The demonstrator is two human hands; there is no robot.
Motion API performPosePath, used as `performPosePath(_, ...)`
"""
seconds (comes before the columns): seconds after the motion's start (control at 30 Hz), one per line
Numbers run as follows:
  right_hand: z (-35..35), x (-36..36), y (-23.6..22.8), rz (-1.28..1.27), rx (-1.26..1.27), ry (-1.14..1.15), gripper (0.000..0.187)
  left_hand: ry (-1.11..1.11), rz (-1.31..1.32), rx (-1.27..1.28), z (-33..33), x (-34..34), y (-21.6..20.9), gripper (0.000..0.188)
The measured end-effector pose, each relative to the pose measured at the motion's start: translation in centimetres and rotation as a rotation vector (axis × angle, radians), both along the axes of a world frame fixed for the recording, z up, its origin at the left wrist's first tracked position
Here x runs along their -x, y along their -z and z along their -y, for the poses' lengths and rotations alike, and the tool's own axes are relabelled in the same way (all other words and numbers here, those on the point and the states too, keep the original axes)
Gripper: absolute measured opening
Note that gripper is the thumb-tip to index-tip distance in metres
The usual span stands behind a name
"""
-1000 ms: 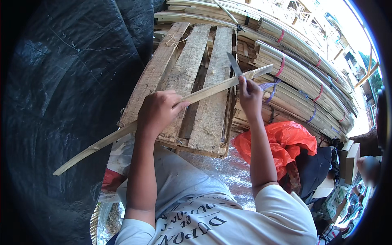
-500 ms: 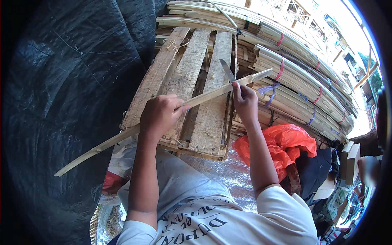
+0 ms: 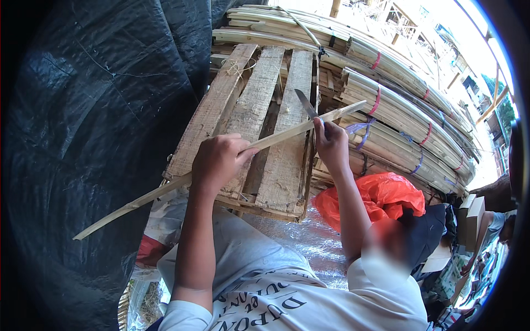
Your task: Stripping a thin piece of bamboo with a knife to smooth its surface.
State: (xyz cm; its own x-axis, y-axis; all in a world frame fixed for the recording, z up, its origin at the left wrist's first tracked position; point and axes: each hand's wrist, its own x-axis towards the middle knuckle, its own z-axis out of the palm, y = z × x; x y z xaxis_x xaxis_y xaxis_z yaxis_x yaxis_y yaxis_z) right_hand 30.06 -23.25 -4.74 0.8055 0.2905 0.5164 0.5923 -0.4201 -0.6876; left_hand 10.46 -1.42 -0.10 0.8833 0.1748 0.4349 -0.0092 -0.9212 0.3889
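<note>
A long, pale, slightly bowed strip of wood or bamboo [image 3: 281, 135] slants from the lower left up to the right, across a slatted wooden crate [image 3: 255, 91]. My left hand [image 3: 217, 161] is closed around the strip near its middle. Farther along, close to the strip's right end, my right hand [image 3: 333, 140] is closed on a knife [image 3: 305, 103]. The blade points up and away, crossing the strip with its lower part against or right beside it. My fingers hide the knife's handle.
Bundles of long strips [image 3: 406, 107], tied with red and purple bands, are stacked behind and right of the crate. Dark plastic sheeting [image 3: 105, 127] hangs at left. A red-orange plastic bag [image 3: 381, 196] lies by my right forearm. Another person's sleeve [image 3: 493, 227] shows far right.
The whole view has shifted slightly, so crate and bundles sit a little lower. Both hands keep their grips, and the knife stays at nearly the same spot on the strip.
</note>
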Motion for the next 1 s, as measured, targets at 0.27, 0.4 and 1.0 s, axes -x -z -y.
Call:
performPosePath(0.27, 0.0, 1.1, -0.6, -0.047, -0.011, 0.002, 0.045, -0.027, 0.025, -0.042, 0.3, 0.2, -0.1, 0.023)
performPosePath(0.4, 2.1, -0.7, -0.9, -0.159, -0.012, -0.046, 0.051, 0.044, 0.061, -0.087, 1.2, -0.9, 0.0, 0.019)
performPosePath(1.0, 2.1, -2.2, 2.6, 0.104, -0.473, 0.09, 0.033, 0.118, 0.027, -0.008, 2.7, -5.2, -0.3, 0.02)
